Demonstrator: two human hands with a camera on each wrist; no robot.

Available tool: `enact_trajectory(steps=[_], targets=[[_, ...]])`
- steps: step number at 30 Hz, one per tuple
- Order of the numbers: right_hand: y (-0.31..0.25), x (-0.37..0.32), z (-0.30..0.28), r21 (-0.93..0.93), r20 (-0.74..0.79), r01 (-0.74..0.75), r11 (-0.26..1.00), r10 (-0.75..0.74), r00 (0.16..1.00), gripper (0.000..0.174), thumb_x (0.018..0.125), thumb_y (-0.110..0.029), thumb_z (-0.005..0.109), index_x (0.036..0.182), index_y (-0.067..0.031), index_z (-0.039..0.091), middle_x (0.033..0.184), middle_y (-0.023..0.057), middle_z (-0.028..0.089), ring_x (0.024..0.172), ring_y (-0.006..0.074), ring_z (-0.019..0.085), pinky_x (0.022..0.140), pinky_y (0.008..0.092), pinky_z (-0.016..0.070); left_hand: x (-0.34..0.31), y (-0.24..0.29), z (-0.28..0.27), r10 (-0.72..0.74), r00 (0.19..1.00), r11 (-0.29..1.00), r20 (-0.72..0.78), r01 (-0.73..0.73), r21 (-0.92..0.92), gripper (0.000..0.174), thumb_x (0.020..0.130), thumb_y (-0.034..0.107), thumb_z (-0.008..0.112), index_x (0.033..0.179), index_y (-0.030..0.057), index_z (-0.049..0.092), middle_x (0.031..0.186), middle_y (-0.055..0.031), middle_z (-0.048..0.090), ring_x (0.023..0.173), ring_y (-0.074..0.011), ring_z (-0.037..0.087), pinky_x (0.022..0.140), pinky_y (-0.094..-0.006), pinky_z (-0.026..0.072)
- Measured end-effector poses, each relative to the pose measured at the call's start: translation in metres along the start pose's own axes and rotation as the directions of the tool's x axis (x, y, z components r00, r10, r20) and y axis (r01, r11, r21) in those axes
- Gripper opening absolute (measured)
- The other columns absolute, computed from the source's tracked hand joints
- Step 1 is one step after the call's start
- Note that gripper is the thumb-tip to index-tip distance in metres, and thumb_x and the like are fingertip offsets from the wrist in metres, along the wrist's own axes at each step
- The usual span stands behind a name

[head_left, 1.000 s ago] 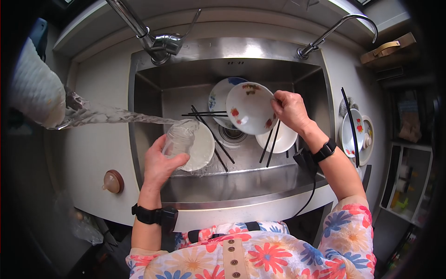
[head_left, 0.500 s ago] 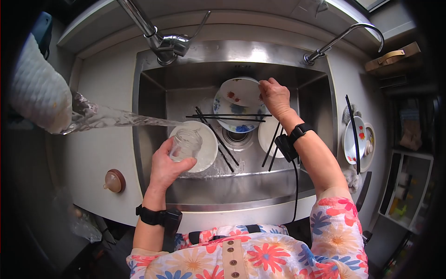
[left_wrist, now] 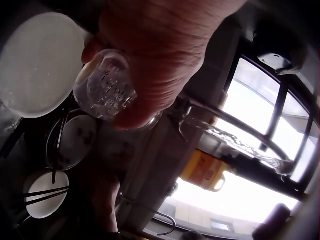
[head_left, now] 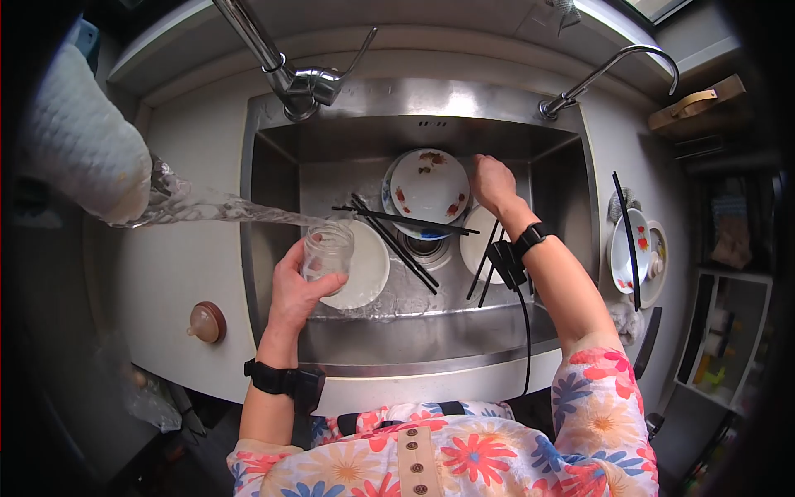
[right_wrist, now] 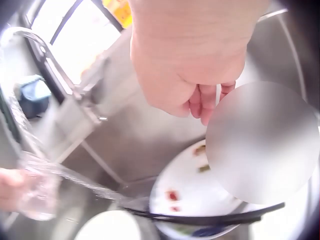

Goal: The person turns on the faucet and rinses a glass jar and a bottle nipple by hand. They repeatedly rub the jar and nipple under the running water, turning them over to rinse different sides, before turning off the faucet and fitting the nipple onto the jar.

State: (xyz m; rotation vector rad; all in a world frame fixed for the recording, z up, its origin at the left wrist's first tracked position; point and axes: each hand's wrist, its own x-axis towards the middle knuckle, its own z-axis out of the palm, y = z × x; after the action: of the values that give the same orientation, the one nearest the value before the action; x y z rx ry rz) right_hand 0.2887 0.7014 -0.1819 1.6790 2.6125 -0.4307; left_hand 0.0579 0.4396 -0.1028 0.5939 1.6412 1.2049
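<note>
My left hand (head_left: 296,290) grips a clear glass bottle (head_left: 328,251) over a white plate (head_left: 364,269), with water running at the bottle's mouth; measuring marks show on the bottle (left_wrist: 107,87) in the left wrist view. A dish with red flowers (head_left: 429,189) lies on a blue-patterned plate in the sink. Just right of it is my right hand (head_left: 494,184), apart from the dish and with nothing visible in it. Its fingers bend loosely in the right wrist view, where a blurred round patch hides part of the dish (right_wrist: 187,185). Black chopsticks (head_left: 397,217) lie across the dish's near edge.
A white bowl (head_left: 480,240) with chopsticks lies right of the drain. Two taps stand behind the sink (head_left: 414,89). A bottle teat (head_left: 206,322) is on the left counter; another floral dish (head_left: 621,248) with chopsticks is on the right counter.
My right hand has lowered the floral dish onto the blue-patterned plate and let go. Some chopsticks have shifted and tilted. My left hand still holds the bottle near the water stream.
</note>
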Motion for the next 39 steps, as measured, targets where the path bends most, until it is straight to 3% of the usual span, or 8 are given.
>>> enact_trajectory(steps=[6,11,16,20,28,32,36,39], targets=[[-0.131,-0.104,-0.04,0.698,-0.124,0.53,0.481,-0.649,0.751,0.037,0.08,-0.01,0.057,0.117,-0.0049,0.056,0.111,0.0161,0.061,0.101,0.0324,0.058,0.083,0.0402,0.0434,0.0,0.009,0.0,-0.037,0.997,0.999,0.063,0.038,-0.008,0.062,0.062,0.01,0.077,0.119,-0.0012,0.056,0.108,-0.0058,0.062,0.099,-0.0138,0.058,0.09,-0.0276,0.0437],[-0.163,-0.108,-0.01,0.738,0.249,0.338,0.585,-0.701,0.669,0.037,0.087,-0.02,0.056,0.118,0.001,0.054,0.106,0.0154,0.063,0.099,0.0305,0.059,0.083,0.0371,0.0446,-0.002,-0.007,-0.021,0.058,0.997,0.895,0.058,-0.077,0.439,0.064,0.055,0.01,0.075,0.115,-0.0013,0.057,0.106,-0.0101,0.06,0.102,-0.0238,0.057,0.09,-0.0328,0.0441],[-0.184,-0.104,0.001,0.837,0.511,-0.509,0.199,-0.616,0.6,0.04,0.092,-0.035,0.051,0.108,0.0,0.059,0.099,0.0114,0.067,0.09,0.0187,0.063,0.073,0.033,0.0515,-0.002,-0.012,-0.02,0.379,0.915,0.616,0.136,-0.359,0.702,0.069,0.057,0.015,0.076,0.121,0.0022,0.053,0.112,-0.0143,0.055,0.104,-0.0303,0.054,0.089,-0.0362,0.0456],[-0.208,-0.115,-0.006,0.802,0.512,-0.594,-0.067,-0.437,0.74,0.04,0.093,-0.035,0.05,0.105,0.0021,0.059,0.097,0.0113,0.065,0.091,0.0164,0.062,0.07,0.0327,0.053,0.006,-0.018,-0.026,0.593,0.779,0.361,0.204,-0.484,0.797,0.074,0.06,0.021,0.08,0.125,0.0048,0.049,0.117,-0.014,0.052,0.104,-0.029,0.055,0.086,-0.0354,0.048],[-0.169,-0.134,-0.011,0.727,0.098,0.46,0.51,-0.74,0.665,0.029,0.093,-0.029,0.051,0.105,-0.0044,0.058,0.09,0.0172,0.063,0.082,0.0337,0.058,0.077,0.0383,0.0461,0.0,0.004,-0.049,-0.102,0.935,0.995,0.338,0.103,0.017,0.068,0.057,0.009,0.079,0.118,-0.0031,0.053,0.104,-0.0058,0.063,0.095,-0.0153,0.06,0.085,-0.0277,0.0467],[-0.165,-0.113,-0.002,0.934,0.042,0.15,0.324,-0.517,0.855,0.032,0.091,-0.032,0.055,0.106,-0.004,0.058,0.095,0.0149,0.065,0.092,0.0271,0.062,0.08,0.0359,0.0469,0.009,0.001,-0.043,-0.133,0.918,0.935,0.373,0.241,-0.26,0.064,0.059,0.004,0.076,0.119,-0.0026,0.052,0.099,-0.0047,0.062,0.088,-0.0134,0.06,0.082,-0.0271,0.0469],[-0.165,-0.087,-0.015,0.719,-0.233,0.447,0.531,-0.422,0.876,0.026,0.088,-0.024,0.06,0.1,-0.0014,0.061,0.091,0.0137,0.067,0.089,0.0264,0.065,0.076,0.038,0.0512,0.009,0.011,-0.037,-0.015,0.97,0.993,0.243,-0.014,0.118,0.071,0.059,0.015,0.079,0.122,-0.0039,0.051,0.1,-0.0052,0.059,0.084,-0.0113,0.056,0.076,-0.0242,0.0458],[-0.178,-0.076,-0.028,0.71,0.437,0.046,0.703,-0.491,0.753,0.022,0.087,-0.017,0.059,0.097,0.0027,0.061,0.071,0.0122,0.064,0.056,0.021,0.064,0.051,0.031,0.0507,0.011,0.014,-0.034,0.061,0.969,0.966,0.239,-0.118,0.232,0.075,0.055,0.018,0.08,0.121,-0.0035,0.052,0.102,-0.006,0.059,0.084,-0.0129,0.055,0.075,-0.0255,0.046]])
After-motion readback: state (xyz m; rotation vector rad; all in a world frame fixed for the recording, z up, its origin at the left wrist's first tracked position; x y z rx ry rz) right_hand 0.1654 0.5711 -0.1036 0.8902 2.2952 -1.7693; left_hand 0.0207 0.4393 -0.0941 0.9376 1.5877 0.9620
